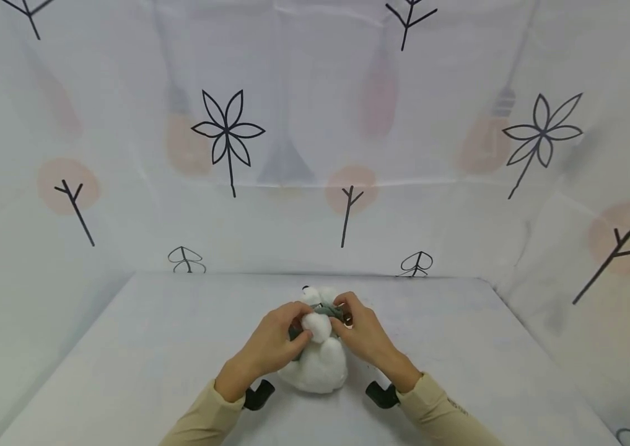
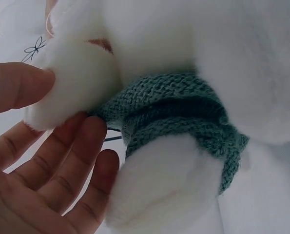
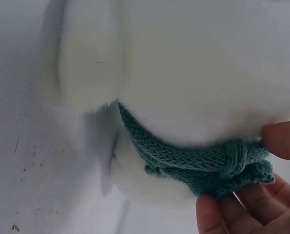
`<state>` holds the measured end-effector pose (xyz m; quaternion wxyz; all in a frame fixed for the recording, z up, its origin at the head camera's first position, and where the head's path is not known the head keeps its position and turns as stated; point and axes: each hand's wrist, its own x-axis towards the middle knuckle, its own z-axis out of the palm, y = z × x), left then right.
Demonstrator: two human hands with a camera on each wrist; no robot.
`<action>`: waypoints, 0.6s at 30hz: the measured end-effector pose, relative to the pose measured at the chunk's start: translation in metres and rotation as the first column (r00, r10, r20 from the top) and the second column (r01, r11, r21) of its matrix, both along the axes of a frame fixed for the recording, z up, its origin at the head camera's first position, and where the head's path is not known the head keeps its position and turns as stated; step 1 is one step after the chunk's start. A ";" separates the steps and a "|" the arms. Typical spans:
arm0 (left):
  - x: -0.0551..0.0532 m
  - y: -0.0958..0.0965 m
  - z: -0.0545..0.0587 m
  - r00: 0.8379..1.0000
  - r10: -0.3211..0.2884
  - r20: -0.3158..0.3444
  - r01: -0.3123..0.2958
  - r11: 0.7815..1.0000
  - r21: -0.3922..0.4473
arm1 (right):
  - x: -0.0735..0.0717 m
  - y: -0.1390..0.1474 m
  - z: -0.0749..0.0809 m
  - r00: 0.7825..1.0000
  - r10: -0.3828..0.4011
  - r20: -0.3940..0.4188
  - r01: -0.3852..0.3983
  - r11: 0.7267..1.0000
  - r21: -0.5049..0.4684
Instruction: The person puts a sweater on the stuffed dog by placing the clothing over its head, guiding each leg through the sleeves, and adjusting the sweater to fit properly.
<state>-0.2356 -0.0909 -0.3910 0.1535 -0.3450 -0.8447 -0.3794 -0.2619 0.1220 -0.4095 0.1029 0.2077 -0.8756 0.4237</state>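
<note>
A white plush toy [image 1: 317,371] with a teal knitted scarf [image 1: 328,311] lies on the table between both hands. My left hand [image 1: 272,339] holds a rounded white part of the plush. In the left wrist view its thumb [image 2: 23,85] lies on the white fur, with the fingers under that part and their tips by the scarf's edge. At the scarf's other end my right hand [image 1: 367,333] pinches the teal knit. The right wrist view shows a knit band across the scarf [image 3: 183,161] beside the thumb. The toy's face is mostly hidden.
Two black curved pieces [image 1: 259,395] lie by the wrists, one on each side. The white tabletop [image 1: 192,322] reaches back to a printed white curtain [image 1: 303,229]. Small specks [image 3: 40,165] dot the surface in the right wrist view.
</note>
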 end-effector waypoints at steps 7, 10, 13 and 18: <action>0.002 0.001 -0.001 1.000 0.015 0.003 -0.015 1.000 0.000 | -0.002 0.002 -0.001 0.996 0.079 0.048 -0.075 0.995 -0.071; 0.003 0.002 0.000 1.000 0.024 -0.011 -0.024 1.000 -0.004 | -0.003 0.004 0.001 0.985 0.146 0.097 -0.128 0.977 -0.173; 0.003 0.004 -0.001 0.998 0.044 -0.036 -0.044 0.999 -0.003 | -0.001 0.005 0.003 0.968 0.203 0.151 -0.157 0.950 -0.272; 0.005 0.008 -0.003 0.996 0.075 -0.049 -0.075 0.997 0.001 | 0.005 0.004 0.009 0.931 0.318 0.182 -0.234 0.898 -0.374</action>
